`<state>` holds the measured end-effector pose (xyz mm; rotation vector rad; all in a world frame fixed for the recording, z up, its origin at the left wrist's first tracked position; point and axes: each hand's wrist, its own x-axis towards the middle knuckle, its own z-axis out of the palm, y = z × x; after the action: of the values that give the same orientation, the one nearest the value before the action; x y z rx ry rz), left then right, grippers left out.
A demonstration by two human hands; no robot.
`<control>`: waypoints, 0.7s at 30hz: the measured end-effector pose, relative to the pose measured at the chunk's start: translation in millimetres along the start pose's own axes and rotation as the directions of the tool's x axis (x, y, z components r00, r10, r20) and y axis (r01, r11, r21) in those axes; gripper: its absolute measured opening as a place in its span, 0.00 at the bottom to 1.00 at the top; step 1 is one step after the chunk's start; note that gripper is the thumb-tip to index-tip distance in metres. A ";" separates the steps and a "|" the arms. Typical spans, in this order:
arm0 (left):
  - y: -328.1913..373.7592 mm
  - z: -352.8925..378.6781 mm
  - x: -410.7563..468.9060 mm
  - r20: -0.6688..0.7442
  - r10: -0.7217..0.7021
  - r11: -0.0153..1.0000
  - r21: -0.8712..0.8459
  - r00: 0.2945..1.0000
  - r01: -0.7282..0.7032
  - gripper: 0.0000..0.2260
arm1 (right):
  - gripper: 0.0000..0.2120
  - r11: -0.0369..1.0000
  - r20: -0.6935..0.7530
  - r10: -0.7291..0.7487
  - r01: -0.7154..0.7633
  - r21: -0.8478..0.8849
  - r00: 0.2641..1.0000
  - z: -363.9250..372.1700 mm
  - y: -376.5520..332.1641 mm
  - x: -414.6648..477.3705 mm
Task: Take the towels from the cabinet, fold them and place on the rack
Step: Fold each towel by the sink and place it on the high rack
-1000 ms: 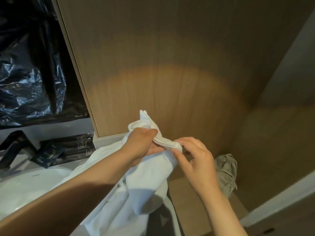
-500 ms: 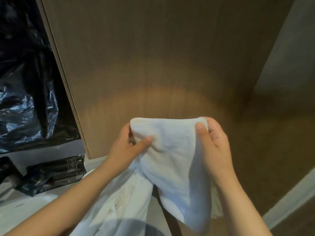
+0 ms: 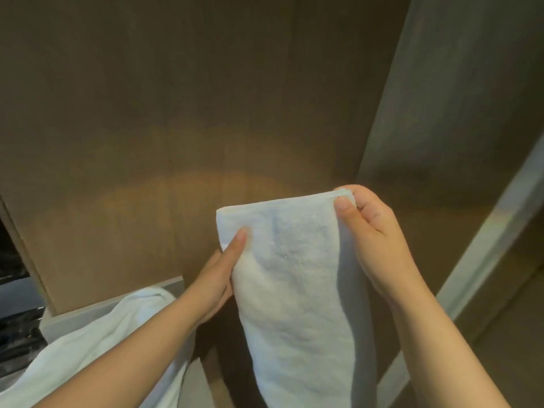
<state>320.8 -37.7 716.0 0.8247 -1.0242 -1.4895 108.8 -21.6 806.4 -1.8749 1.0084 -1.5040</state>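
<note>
One wooden panel [image 3: 176,113]: brown, with upright grain, filling the upper left and centre of the frame. A warm patch of light lies across its middle. Whether it is a cabinet's door or its side cannot be told, and no inside of any cabinet shows.
One grey wall [image 3: 471,83]: upper right of the frame, just beside the panel's right edge.
One held towel [image 3: 294,290]: white, in the lower centre. It is raised in front of the panel and hangs down as a long doubled strip, its top edge nearly level and its lower end running out of the bottom of the frame.
One white cloth [image 3: 97,334]: lower left, bunched under the left forearm and draped over the ledge.
One pale strip [image 3: 485,254]: slanting down the right side of the frame, below the grey wall.
Two hands: the left hand [image 3: 215,278] pinches the towel's left edge, thumb on the front and fingers behind. The right hand [image 3: 374,240] pinches the top right corner, thumb on the front and fingers curled behind.
One grey ledge [image 3: 117,301]: lower left, at the foot of the panel.
One black plastic sheet [image 3: 14,328]: crinkled and glossy, at the far left edge.
</note>
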 end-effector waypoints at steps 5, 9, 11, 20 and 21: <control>-4.3 24.1 0.2 -0.125 0.221 0.943 0.280 0.967 -0.180 0.27 | 0.09 0.998 -0.024 0.025 -0.027 -0.060 0.999 -29.4 12.7 -8.4; -8.6 39.4 0.7 -0.107 0.204 0.971 0.148 0.973 -0.188 0.23 | 0.09 0.996 -0.054 0.016 -0.021 -0.090 0.998 -44.6 8.8 -15.9; -9.2 41.9 0.1 -0.089 0.142 0.986 0.106 0.986 -0.132 0.24 | 0.11 0.991 -0.067 0.011 -0.020 -0.132 0.998 -50.4 2.7 -20.3; 13.4 51.8 -8.4 0.061 0.179 0.978 0.096 0.982 -0.184 0.27 | 0.09 0.960 -0.270 0.031 -0.103 -0.260 0.962 -65.8 -32.7 -59.2; 16.6 52.8 -10.9 0.085 0.203 0.968 0.130 0.975 -0.213 0.25 | 0.10 0.954 -0.298 0.033 -0.119 -0.275 0.954 -67.1 -35.0 -64.1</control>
<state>281.0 -18.9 751.3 0.7399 -1.2397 -1.2874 45.0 54.0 813.1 -1.8103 1.4927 -1.6937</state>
